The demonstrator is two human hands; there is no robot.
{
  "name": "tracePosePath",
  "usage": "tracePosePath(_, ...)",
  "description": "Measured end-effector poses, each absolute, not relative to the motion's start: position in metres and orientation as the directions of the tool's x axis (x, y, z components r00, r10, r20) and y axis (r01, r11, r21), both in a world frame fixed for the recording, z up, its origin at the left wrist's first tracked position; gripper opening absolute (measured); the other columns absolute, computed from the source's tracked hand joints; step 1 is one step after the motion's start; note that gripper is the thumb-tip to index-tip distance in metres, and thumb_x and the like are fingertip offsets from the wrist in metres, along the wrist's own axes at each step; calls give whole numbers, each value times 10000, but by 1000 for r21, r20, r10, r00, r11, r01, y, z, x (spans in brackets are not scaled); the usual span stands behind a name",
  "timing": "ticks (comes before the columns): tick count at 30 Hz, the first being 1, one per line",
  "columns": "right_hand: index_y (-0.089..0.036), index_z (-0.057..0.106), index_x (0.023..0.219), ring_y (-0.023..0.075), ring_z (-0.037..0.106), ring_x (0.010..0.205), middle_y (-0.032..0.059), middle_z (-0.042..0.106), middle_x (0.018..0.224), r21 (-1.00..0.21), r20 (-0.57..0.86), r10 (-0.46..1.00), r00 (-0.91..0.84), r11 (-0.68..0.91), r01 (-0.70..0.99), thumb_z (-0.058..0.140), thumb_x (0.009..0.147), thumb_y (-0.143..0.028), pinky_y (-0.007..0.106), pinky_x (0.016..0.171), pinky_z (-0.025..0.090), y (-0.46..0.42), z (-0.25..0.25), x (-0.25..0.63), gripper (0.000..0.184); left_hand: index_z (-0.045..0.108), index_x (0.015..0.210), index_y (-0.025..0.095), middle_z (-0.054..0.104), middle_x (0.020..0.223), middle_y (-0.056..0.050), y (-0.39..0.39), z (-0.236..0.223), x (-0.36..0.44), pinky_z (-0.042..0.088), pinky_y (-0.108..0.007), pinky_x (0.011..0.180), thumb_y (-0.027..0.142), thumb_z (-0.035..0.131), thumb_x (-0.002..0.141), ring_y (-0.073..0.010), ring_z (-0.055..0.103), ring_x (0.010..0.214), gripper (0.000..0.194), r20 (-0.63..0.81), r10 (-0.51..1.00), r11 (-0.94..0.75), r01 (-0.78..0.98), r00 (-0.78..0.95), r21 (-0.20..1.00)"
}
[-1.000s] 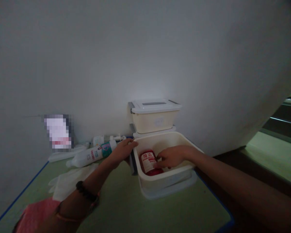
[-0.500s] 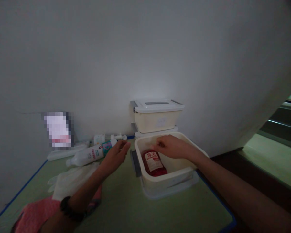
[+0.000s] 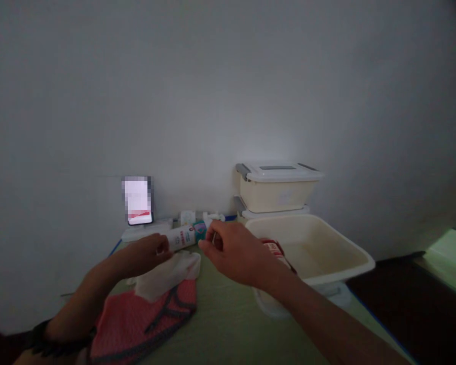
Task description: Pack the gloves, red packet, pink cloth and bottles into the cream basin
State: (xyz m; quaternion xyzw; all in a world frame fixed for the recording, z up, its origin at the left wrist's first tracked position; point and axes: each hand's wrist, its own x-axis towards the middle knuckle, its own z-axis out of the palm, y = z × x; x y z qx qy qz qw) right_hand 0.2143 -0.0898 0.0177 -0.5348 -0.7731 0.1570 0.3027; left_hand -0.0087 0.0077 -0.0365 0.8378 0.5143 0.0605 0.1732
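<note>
A white plastic bottle with a teal-ended printed label lies on its side near the back edge of the green, blue-edged tabletop; the left hand is at its left end, its fingers loosely bent – whether they grip the bottle I cannot tell; the right hand is by the other end, thumb and forefinger curved with a small gap between them, and contact there cannot be made out either.

Just in front of the bottle lies a limp, thin white glove-like piece, overlapping a pink cloth with dark grey trim toward the tabletop's front left; a dark beaded bracelet circles the left wrist.

Toward the right edge stands an open cream plastic bin; inside it, at its left end, is a red container with a white label, partly hidden by the right hand; behind the bin, a cream box with a white lid and grey handles sits stacked by the wall; along the back edge are a small white container and – farther left – a propped phone, its screen mostly blurred.
</note>
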Motion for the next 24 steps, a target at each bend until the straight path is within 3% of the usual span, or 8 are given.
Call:
tracePosePath(4, -173, 570, 824, 126, 515, 591, 6, 574, 662, -606, 267, 931, -248, 362, 708, 481, 819, -226, 248, 559, 369, -84, -25, 182, 104, 620, 778, 186, 626, 855, -68, 7, -51, -25, 429, -317, 687, 331, 638, 536, -246, 589, 783, 282, -116, 875, -386, 822, 470, 420)
tracePosePath(6, -164, 565, 939, 174, 564, 719, 69, 597, 871, -594, 312, 931, -191, 348, 726, 481, 808, -214, 307, 651, 437, -78, -57, 174, 163, 636, 783, 214, 633, 846, -42, 7, -56, -25, 423, -289, 661, 285, 692, 481, -231, 584, 770, 315, -114, 871, -383, 808, 477, 448)
tracePosePath(8, -177, 529, 1088, 229, 558, 951, 111, 548, 1088, -604, 364, 914, -178, 378, 701, 496, 795, -196, 372, 804, 454, -72, -89, 172, 295, 629, 653, 218, 621, 691, -11, 6, -59, -23, 392, -262, 568, 224, 717, 432, -208, 560, 642, 237, -133, 855, -389, 789, 502, 477)
tracePosePath(11, -207, 542, 1056, 245, 533, 1015, 110, 527, 1113, -634, 397, 904, -157, 394, 666, 507, 769, -136, 405, 864, 451, -67, -126, 174, 297, 598, 563, 223, 584, 574, 23, 5, -53, -18, 349, -227, 503, 192, 669, 502, -168, 518, 549, 99, -124, 817, -418, 727, 563, 545)
tracePosePath(14, -212, 529, 864, 213, 548, 889, 76, 552, 948, -663, 418, 898, -141, 407, 628, 443, 813, -121, 387, 800, 467, -67, -138, 179, 135, 611, 678, 214, 620, 697, 7, 3, -37, -17, 391, -227, 596, 275, 609, 672, -164, 546, 667, 61, -50, 775, -466, 624, 629, 627)
tracePosePath(15, -211, 505, 846, 208, 541, 867, 71, 546, 916, -669, 440, 892, -109, 406, 623, 423, 836, -141, 388, 794, 462, -67, -137, 181, 108, 597, 722, 207, 619, 730, -1, 3, -32, -17, 400, -229, 617, 295, 583, 723, -161, 546, 689, 89, 32, 761, -483, 533, 648, 694)
tracePosePath(19, -205, 436, 929, 205, 512, 893, 73, 522, 939, -707, 520, 853, 44, 400, 583, 383, 889, -233, 397, 825, 424, -69, -128, 183, 72, 483, 794, 221, 573, 669, 24, 2, -23, -16, 381, -204, 511, 359, 541, 776, -129, 514, 593, 150, 157, 828, -367, 308, 538, 878)
tracePosePath(24, -213, 396, 992, 193, 515, 976, 76, 523, 1044, -877, 421, 882, 211, 336, 343, 350, 912, -351, 348, 839, 400, -70, -120, 186, 166, 431, 856, 223, 568, 588, 50, 4, -31, -7, 337, -183, 423, 422, 541, 771, -102, 483, 466, 243, 125, 920, -232, 258, 373, 938)
